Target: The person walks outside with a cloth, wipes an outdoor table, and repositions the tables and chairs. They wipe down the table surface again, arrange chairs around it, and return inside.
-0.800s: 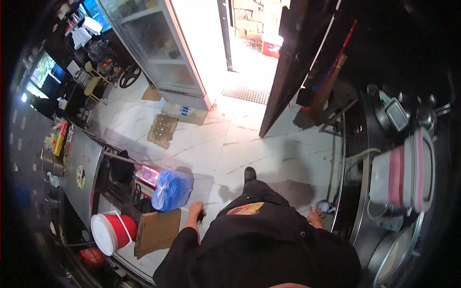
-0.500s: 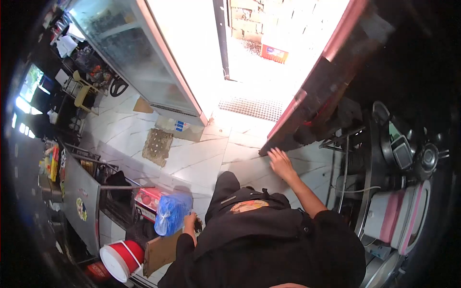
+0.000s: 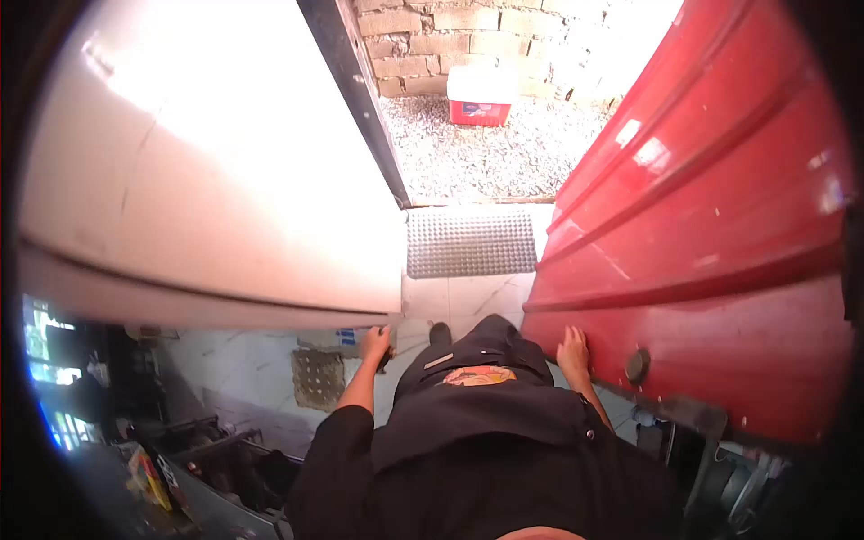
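My left hand (image 3: pixel 378 344) is closed, low in front of me near the lower edge of the pale fridge side (image 3: pixel 225 207). Something small and dark shows under its fingers, too unclear to name. On the other side, my right hand (image 3: pixel 572 353) has its fingers stretched out at the near edge of the red metal door (image 3: pixel 684 243). The palm is hidden, and whether it presses on the door I cannot tell. A round dark knob (image 3: pixel 637 364) sits on the door to the right of that hand.
A studded grey doormat (image 3: pixel 471 243) lies at the doorway, with gravel (image 3: pixel 504 162) and a brick wall (image 3: pixel 468 40) beyond. Outside stands a red box with a white top (image 3: pixel 480 111). A piece of egg-tray-like cardboard (image 3: pixel 319 380) is on the tiles, and dark shelving (image 3: pixel 234 459) stands lower left.
I have moved forward to the doorway. My left hand has come up and forward, and the red door now fills the right side. The blue bag and the bucket have left the view.
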Motion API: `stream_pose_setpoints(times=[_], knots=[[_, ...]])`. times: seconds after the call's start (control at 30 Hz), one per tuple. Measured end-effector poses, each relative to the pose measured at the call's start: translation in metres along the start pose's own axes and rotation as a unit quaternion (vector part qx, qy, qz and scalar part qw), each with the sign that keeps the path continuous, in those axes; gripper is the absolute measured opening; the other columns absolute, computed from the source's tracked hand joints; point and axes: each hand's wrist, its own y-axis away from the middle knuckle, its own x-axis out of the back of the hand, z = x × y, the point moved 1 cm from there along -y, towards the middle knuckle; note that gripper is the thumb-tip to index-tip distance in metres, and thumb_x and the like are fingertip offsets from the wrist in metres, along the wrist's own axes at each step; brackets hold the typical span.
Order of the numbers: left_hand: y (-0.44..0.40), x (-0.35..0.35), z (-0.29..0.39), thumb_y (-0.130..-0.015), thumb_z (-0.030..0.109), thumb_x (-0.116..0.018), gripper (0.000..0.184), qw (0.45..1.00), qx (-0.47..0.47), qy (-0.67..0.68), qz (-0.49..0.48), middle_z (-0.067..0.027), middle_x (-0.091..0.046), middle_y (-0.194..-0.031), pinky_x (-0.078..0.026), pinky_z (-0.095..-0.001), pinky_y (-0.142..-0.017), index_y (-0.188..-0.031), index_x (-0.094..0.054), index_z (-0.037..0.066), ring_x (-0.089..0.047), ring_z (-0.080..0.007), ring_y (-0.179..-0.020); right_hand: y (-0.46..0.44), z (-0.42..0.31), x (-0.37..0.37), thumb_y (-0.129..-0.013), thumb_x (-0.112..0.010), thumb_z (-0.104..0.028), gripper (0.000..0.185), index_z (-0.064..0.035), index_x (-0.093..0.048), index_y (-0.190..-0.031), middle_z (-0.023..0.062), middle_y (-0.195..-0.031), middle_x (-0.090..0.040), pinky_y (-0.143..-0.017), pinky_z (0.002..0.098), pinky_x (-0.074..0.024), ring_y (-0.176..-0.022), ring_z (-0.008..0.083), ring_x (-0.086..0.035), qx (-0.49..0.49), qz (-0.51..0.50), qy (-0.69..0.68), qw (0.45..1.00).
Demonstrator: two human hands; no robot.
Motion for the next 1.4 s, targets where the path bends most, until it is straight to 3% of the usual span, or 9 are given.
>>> stream_pose_setpoints(times=[0.2,0.5,0.6,0.7,0.77,0.83,1.1,1.23,1.4], knots=[[-0.165,0.069,0.196,-0.078,0.046,-0.052,0.042,0.987,-0.093,-0.029,-0.127,-0.0152,-0.062,-0.093,-0.044,-0.0449,-0.079,-0.099,-0.056,0.010,-0.057,-0.0348,-0.095,-0.056,-0.021,0.019,-0.076,-0.057,-0.022,0.041,-0.0025,-0.054,-0.112,0.0235,-0.105,-0.057,-0.084,0.0441,-0.0443,-0.098,0.0370,-0.056,-0.253,-0.251,-0.076,0.931],[-0.417,0.007,0.387,-0.071,-0.002,-0.053,0.040,0.940,-0.322,0.049,0.105,-0.0271,-0.054,-0.092,-0.043,-0.0500,-0.072,-0.108,-0.040,0.001,-0.053,-0.0434,-0.086,-0.299,0.130,-0.177,-0.074,-0.063,-0.026,0.042,-0.0049,-0.058,-0.110,0.0196,-0.105,-0.060,-0.082,0.0395,-0.0457,-0.099,0.0290,-0.058,-0.181,-0.318,-0.181,0.913],[-0.465,0.049,0.437,-0.076,0.012,-0.061,0.032,0.984,-0.163,0.041,0.057,-0.0209,-0.058,-0.083,-0.045,-0.0481,-0.067,-0.105,-0.047,0.008,-0.058,-0.0396,-0.079,-0.412,0.191,-0.226,-0.074,-0.064,-0.026,0.042,-0.0053,-0.059,-0.109,0.0178,-0.105,-0.061,-0.081,0.0373,-0.0462,-0.099,0.0262,-0.059,-0.095,-0.274,-0.195,0.937],[-0.507,0.074,0.465,-0.079,0.029,-0.062,0.033,0.994,-0.074,0.026,0.073,-0.0202,-0.056,-0.092,-0.047,-0.0474,-0.066,-0.107,-0.051,0.015,-0.059,-0.0380,-0.083,-0.575,0.079,-0.040,-0.074,-0.064,-0.027,0.052,-0.0086,-0.051,-0.121,0.0146,-0.119,-0.054,-0.090,0.0493,-0.0399,-0.112,0.0344,-0.049,-0.377,-0.267,-0.385,0.799],[-0.535,0.092,0.485,-0.080,0.031,-0.061,0.036,0.995,-0.033,0.001,0.091,-0.0209,-0.053,-0.099,-0.048,-0.0480,-0.066,-0.110,-0.050,0.015,-0.058,-0.0389,-0.084,-0.656,0.001,0.039,-0.075,-0.063,-0.027,0.051,-0.0134,-0.050,-0.122,0.0133,-0.136,-0.037,-0.095,0.0588,-0.0309,-0.129,0.0346,-0.027,-0.244,-0.250,0.074,0.934],[-0.569,0.094,0.488,-0.079,0.031,-0.061,0.036,0.997,-0.001,-0.015,0.077,-0.0213,-0.047,-0.105,-0.048,-0.0464,-0.071,-0.110,-0.050,0.015,-0.056,-0.0398,-0.091,-0.712,0.017,0.014,-0.074,-0.064,-0.027,0.049,-0.0181,-0.051,-0.120,0.0112,-0.144,-0.020,-0.098,0.0612,-0.0253,-0.135,0.0320,-0.007,-0.145,-0.277,0.179,0.933],[-0.773,0.000,0.415,-0.081,0.015,-0.051,0.021,0.961,0.231,0.040,0.143,-0.0179,-0.057,-0.101,-0.047,-0.0445,-0.078,-0.100,-0.054,0.007,-0.058,-0.0337,-0.096,-0.941,-0.034,-0.121,-0.072,-0.064,-0.021,0.041,-0.0071,-0.056,-0.110,0.0145,-0.109,-0.057,-0.085,0.0460,-0.0431,-0.102,0.0321,-0.053,-0.026,-0.091,-0.090,0.991],[-0.860,0.011,0.376,-0.082,0.016,-0.050,0.022,0.945,0.308,0.066,0.089,-0.0173,-0.063,-0.098,-0.049,-0.0416,-0.077,-0.097,-0.063,0.007,-0.060,-0.0332,-0.096,-1.089,-0.128,-0.196,-0.079,-0.058,-0.021,0.035,-0.0049,-0.056,-0.110,0.0151,-0.107,-0.059,-0.085,0.0410,-0.0433,-0.098,0.0315,-0.056,0.007,-0.161,-0.343,0.925],[-1.012,0.005,0.349,-0.072,0.034,-0.065,0.035,0.908,0.366,0.183,0.084,-0.0154,-0.062,-0.102,-0.048,-0.0427,-0.080,-0.098,-0.065,0.009,-0.060,-0.0319,-0.097,-1.230,-0.212,-0.343,-0.078,-0.054,-0.025,0.038,-0.0091,-0.058,-0.112,0.0152,-0.117,-0.055,-0.090,0.0367,-0.0409,-0.107,0.0305,-0.053,0.058,-0.245,0.160,0.955]])
